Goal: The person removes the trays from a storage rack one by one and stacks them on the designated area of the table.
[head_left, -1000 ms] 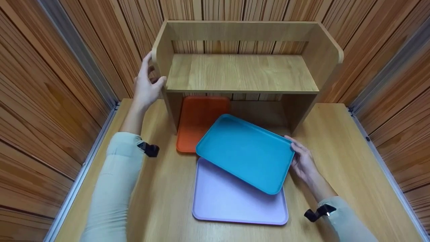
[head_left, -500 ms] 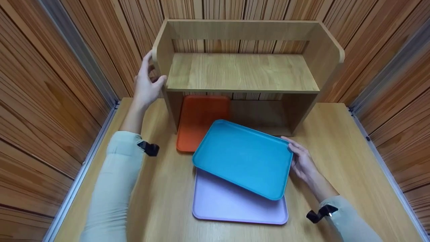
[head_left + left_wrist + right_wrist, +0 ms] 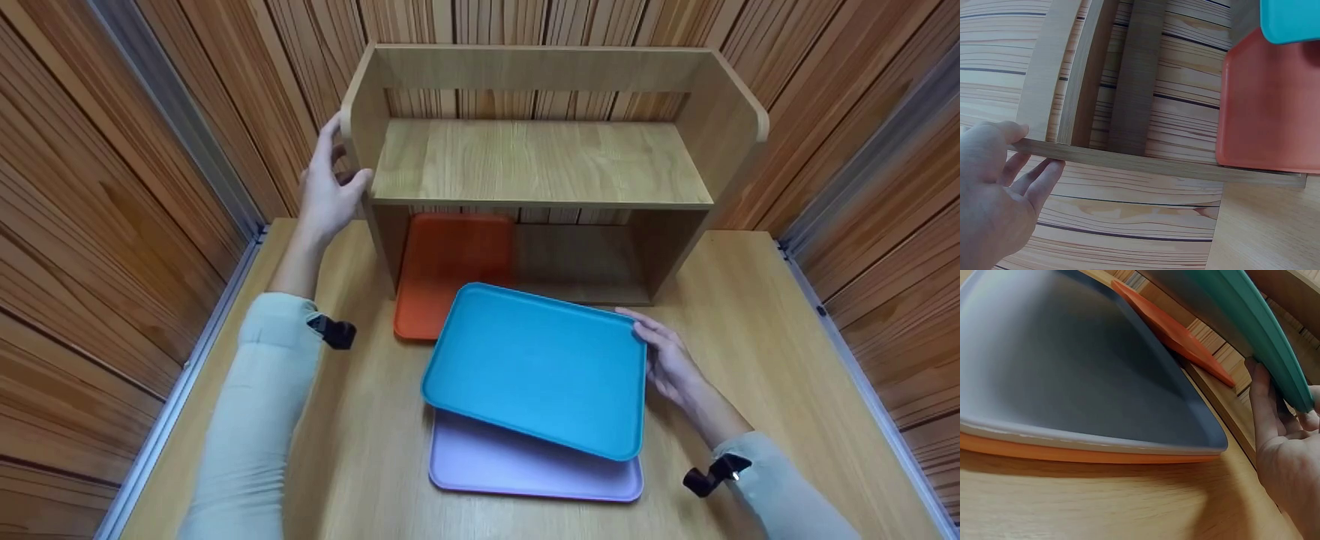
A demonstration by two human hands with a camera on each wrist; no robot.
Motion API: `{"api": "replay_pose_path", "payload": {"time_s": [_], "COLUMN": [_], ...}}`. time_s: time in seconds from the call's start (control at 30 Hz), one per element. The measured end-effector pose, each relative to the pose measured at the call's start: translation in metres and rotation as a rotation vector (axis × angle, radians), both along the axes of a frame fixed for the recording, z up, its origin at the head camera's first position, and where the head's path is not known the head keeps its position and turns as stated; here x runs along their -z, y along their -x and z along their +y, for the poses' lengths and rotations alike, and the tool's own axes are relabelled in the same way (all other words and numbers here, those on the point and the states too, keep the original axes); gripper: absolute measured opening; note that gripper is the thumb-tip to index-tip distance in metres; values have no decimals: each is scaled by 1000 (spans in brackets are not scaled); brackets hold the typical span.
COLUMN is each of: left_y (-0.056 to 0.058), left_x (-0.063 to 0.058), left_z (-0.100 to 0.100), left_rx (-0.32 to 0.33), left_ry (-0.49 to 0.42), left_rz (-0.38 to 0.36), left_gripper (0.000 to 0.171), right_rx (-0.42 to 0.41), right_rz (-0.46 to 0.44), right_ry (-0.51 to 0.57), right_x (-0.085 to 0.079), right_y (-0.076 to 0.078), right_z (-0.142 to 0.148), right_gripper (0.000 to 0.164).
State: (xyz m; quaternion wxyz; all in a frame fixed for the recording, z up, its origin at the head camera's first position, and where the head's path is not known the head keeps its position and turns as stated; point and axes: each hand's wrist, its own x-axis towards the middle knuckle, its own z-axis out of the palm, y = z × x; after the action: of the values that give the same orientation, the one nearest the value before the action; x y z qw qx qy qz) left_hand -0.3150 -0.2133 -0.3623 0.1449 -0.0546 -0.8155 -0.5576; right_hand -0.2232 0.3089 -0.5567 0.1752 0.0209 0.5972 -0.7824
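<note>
Left hand (image 3: pixel 328 196): arm (image 3: pixel 259 397) stretched forward, thumb and fingers pinching the left side panel (image 3: pixel 363 127) of the wooden shelf (image 3: pixel 532 161)
Right hand (image 3: pixel 673 366): pinching the blue tray (image 3: pixel 540 367) near its far right corner
Blue tray: aslant above the purple tray (image 3: pixel 532 475)
Bench (image 3: pixel 367 435): pale wood, under shelf and purple tray
Walls (image 3: pixel 97 210): brown planks, metal strips (image 3: pixel 181 120) in the corners

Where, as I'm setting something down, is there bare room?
Bare: the upper shelf between its side walls, the lower shelf right of the orange tray, and the table right of the right hand. Crowded: front middle, where the blue tray is held over the purple tray.
</note>
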Motion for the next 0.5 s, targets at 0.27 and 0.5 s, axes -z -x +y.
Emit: {"api": "replay_pose_path", "payload": {"time_s": [0.27,0.5], "left_y": [1,3], "left_x": [0,1], "left_z": [-1,-1], "left_rx": [6,4], "left_ry": [-16,-12], "left_rz": [7,4], "left_gripper": [82,81], "right_rx": [-134,-165], "right_rz": [102,107], "right_ry": [-1,-58], "right_x": [2,3], "right_y": [2,1], "right_z": [-1,0], "right_gripper": [37,37]}}
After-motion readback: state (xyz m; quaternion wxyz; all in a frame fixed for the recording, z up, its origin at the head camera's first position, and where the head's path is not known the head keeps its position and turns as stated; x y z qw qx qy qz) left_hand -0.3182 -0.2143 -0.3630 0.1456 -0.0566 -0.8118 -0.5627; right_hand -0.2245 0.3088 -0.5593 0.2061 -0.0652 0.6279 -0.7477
